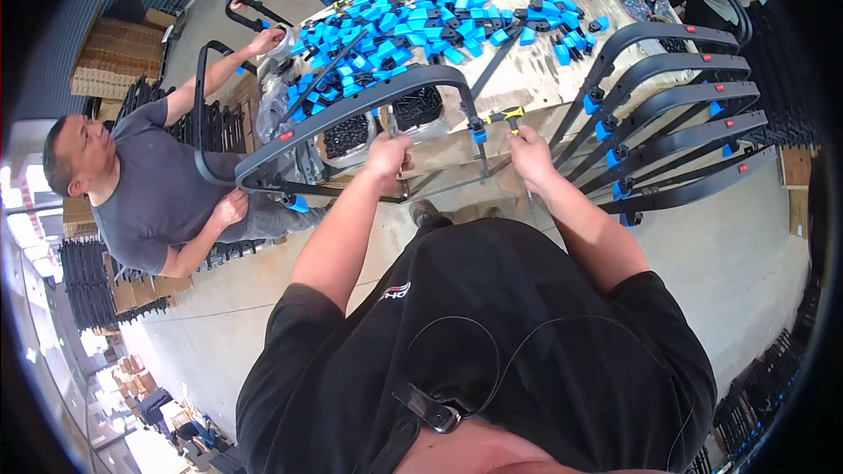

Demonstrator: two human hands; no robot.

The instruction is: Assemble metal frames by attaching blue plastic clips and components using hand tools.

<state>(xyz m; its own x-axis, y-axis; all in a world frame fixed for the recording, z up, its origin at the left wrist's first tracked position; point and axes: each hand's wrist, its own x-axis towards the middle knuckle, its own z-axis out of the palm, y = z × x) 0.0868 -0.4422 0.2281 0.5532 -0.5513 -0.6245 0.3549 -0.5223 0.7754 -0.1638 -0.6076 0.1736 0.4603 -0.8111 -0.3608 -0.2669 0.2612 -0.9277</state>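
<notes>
In front of me stands a black bent-tube frame [369,104] with a red mark on its bar and blue plastic pieces at its lower ends. A blue end piece [479,134] sits at its right leg. My right hand [532,161] is closed round a hammer [507,116] with a yellow and black head, held just right of that piece. Inside the frame's outline, my left hand [389,158] has its fingers curled in; what they hold, if anything, is hidden. Just beyond it are a tray of small black parts [345,138] and a tray of black pegs [417,107].
A wooden table [562,92] bears a large heap of blue and black plastic pieces [413,22]. Several similar black frames [676,132] lean in a row at right. A co-worker [158,167] stands close at left, one arm over the table; other people work across it.
</notes>
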